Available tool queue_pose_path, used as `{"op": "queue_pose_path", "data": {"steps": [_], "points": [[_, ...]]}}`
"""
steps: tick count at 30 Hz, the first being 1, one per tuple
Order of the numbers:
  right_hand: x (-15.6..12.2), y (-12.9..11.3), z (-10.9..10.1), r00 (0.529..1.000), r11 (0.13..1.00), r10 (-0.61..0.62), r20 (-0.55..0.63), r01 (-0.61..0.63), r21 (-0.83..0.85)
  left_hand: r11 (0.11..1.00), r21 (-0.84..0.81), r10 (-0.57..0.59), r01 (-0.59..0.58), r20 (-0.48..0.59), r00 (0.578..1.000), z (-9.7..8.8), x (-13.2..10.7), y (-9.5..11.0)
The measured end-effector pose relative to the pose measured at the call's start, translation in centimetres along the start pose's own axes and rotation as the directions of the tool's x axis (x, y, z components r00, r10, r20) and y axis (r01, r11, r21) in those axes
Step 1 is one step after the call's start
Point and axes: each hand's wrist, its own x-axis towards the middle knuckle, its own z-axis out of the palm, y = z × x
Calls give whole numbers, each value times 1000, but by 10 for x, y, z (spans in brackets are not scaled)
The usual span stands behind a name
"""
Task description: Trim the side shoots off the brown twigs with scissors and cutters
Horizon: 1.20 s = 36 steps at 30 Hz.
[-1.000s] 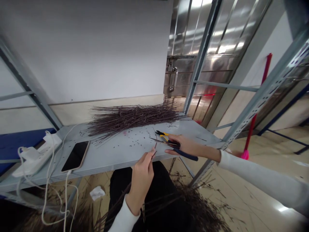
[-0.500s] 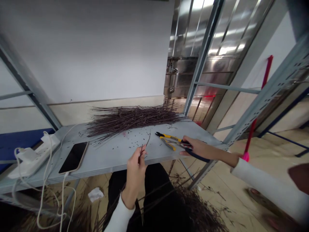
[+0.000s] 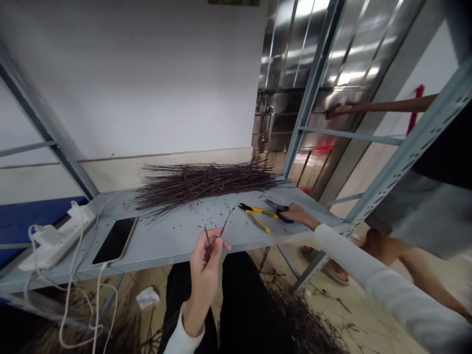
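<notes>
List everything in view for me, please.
Twig pile: many, dark brown, shelf back.
Held twigs: count unclear, brown, left hand.
Scissors: one, dark handles, at right hand.
Pliers: one, yellow and black, shelf right.
Phone: one, black, shelf left.
Power strip: one, white, far left.
Cables: several, white, left.
Shelf: one, grey, centre.
Crumpled scrap: one, white, floor.
Loose twigs: many, brown, floor.
Door: one, silver, back right.
Pole: one, red, right.
Other person: one, grey and black clothes, right.
Left hand: one, white sleeve, centre.
Right hand: one, white sleeve, right.
Legs: two, black, below.
</notes>
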Motion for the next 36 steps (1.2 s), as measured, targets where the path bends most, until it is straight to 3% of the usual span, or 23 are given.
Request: {"op": "queue_pose_path", "data": {"steps": [3, 7, 12, 17, 21, 25, 29, 36], "points": [[-5, -15, 6, 998, 987, -26, -63, 15, -160, 999, 37, 5, -4, -15, 1000, 1, 0, 1], [-16, -35, 7, 979, 946, -167, -118, 125, -300, 996, 79, 44, -41, -33, 998, 5, 1, 2], [-24, -53, 1, 938, 884, -345, -13, 321, -340, 995, 96, 44, -40, -41, 998, 9, 2, 0], [-39, -65, 16, 882, 821, -448, 146, 470, -323, 986, 130, 116, -105, -87, 989, 10, -4, -6], [-37, -72, 27, 886, 831, -424, 184, 462, -309, 961, 158, 246, -228, -109, 963, 9, -10, -12], [-20, -74, 23, 895, 865, -397, 203, 439, -244, 933, 186, 331, -309, -99, 938, 9, -13, -13], [-15, -72, 19, 897, 892, -391, 204, 424, -155, 955, 159, 271, -249, -134, 953, 8, -15, -10], [-44, -67, 28, 920, 919, -384, 77, 389, -67, 989, -19, 138, -144, -179, 974, 9, -9, -5]]}}
